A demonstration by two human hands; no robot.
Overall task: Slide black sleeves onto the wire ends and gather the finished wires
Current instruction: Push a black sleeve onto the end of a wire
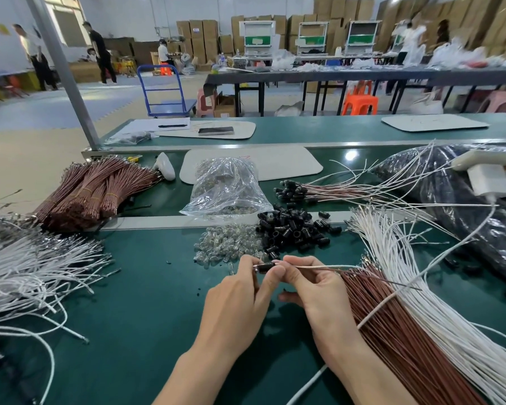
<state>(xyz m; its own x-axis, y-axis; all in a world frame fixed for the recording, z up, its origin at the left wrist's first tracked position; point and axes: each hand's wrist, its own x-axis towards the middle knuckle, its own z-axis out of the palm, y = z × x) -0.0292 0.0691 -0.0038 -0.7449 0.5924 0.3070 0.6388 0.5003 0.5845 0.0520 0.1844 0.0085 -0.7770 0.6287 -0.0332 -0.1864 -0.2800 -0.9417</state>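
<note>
**A:** While the heap of loose black sleeves sits that full, can much of this be done?

**B:** Some of it. A small batch of finished wires lies beyond the heap with the sleeved ends pointing left. They are fanned out, not yet gathered. The brown wires and white wires on the right are thick sheaves, so I'd judge most of the job is left.

**A:** And the hands?

**B:** They are close together above the green bench, just in front of the heap. The left hand pinches a single black sleeve between thumb and fingertips. The right hand pinches a thin pale wire right beside it, with the wire's end pointed at the sleeve.

**A:** Is the wire in yet?

**B:** I can't tell, because the fingers cover the joint. The rest of the wire trails off to the right across the brown sheaf.
</note>
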